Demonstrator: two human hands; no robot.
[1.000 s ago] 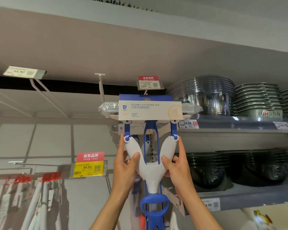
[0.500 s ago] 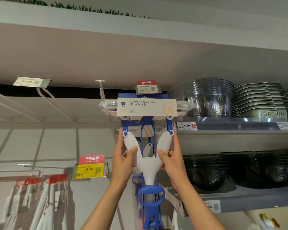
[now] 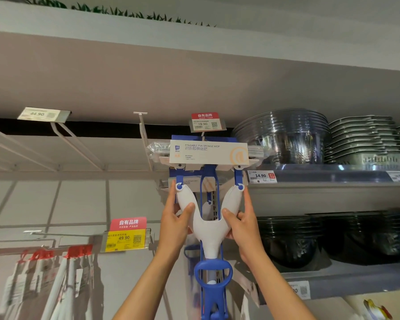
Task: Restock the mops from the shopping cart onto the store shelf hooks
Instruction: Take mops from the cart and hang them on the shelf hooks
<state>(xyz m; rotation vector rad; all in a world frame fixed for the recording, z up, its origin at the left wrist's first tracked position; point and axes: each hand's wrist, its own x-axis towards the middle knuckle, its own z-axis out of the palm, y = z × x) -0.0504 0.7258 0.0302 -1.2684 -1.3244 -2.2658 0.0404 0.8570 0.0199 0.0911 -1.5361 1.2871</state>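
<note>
Up near the top of the shelving I hold the sponge mop (image 3: 209, 227) upright by its white Y-shaped yoke, its carded head (image 3: 208, 153) level with the 19.90 price tag (image 3: 206, 122). My left hand (image 3: 176, 224) grips the left branch, thumb across the front; my right hand (image 3: 241, 225) grips the right branch the same way. Whether the head already hangs on a hook I cannot tell, since the card hides it. Behind it hangs what looks like a second mop (image 3: 189, 182) of the same kind. Just right sit stacked steel bowls (image 3: 284, 135) and trays (image 3: 363, 139) on a shelf; dark bowls (image 3: 333, 236) fill the shelf below. Left, a yellow 49.90 label (image 3: 125, 240) hangs above white bagged goods (image 3: 49, 280).
</note>
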